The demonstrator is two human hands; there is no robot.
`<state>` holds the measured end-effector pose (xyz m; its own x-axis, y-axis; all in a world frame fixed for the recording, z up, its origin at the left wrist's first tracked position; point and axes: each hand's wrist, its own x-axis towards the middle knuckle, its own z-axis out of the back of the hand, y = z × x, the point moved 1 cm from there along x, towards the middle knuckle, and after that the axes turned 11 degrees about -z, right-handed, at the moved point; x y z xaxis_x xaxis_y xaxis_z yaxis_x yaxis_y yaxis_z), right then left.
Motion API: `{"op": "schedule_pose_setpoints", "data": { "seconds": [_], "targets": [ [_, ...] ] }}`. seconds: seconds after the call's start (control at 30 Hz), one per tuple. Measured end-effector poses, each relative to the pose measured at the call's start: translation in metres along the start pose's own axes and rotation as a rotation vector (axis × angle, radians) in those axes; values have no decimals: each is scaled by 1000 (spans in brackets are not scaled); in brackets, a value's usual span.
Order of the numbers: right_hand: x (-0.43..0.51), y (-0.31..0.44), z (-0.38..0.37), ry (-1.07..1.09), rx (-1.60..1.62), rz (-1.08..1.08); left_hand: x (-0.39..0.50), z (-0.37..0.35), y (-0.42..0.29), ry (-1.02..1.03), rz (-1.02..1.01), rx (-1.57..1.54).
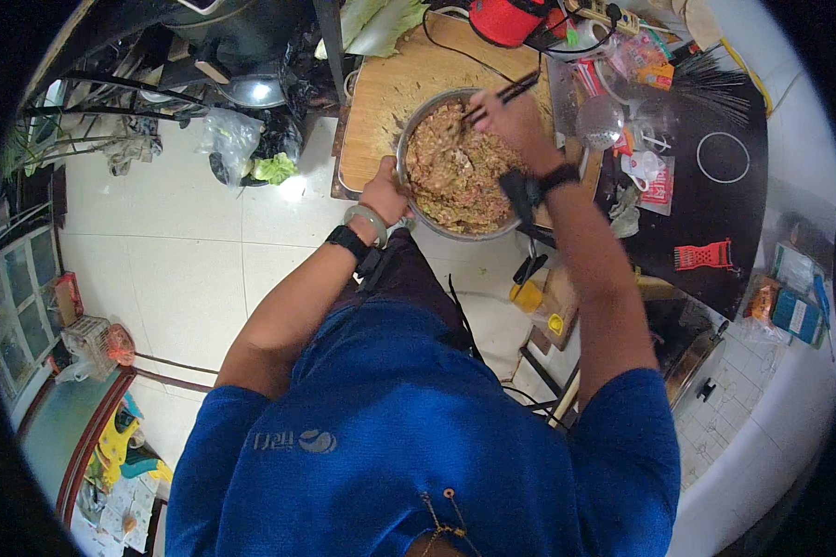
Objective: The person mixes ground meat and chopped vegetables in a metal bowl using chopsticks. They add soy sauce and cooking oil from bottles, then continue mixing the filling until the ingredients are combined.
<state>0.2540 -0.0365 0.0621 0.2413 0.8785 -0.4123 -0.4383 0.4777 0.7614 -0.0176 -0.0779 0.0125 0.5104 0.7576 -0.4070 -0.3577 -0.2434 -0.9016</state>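
Note:
A round metal bowl (pixel 414 212) full of chunky minced filling (pixel 453 170) rests at the near edge of a wooden cutting board (pixel 383 90). My left hand (pixel 384 191) grips the bowl's rim on its left side. Over the far right part of the bowl, my right hand (pixel 508 118) is closed around dark chopsticks (pixel 519 87), blurred by motion. Their lower ends reach into the filling. Small scraps are scattered on the board beside the bowl. Part of the bowl's right side is hidden behind my right wrist and its black strap.
Cabbage leaves (pixel 383 24) and a red appliance (pixel 505 21) with a cord lie behind the board. On the dark table at right are a perforated metal ladle (pixel 599 122), a red grater (pixel 703 255), a white ring (pixel 722 157) and packets. A bin (pixel 240 174) holding plastic bags stands on the floor.

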Motion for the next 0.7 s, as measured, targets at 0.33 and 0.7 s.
{"op": "schedule_pose_setpoints", "data": {
  "seconds": [0.33,0.7],
  "targets": [
    [-129,-86,60,-502,-200,-177,-4,0,-2,-10,-17,-155],
    [-179,-12,-95,-454,328,-190,-7,-14,1,-59,34,-265]
  ]
}}
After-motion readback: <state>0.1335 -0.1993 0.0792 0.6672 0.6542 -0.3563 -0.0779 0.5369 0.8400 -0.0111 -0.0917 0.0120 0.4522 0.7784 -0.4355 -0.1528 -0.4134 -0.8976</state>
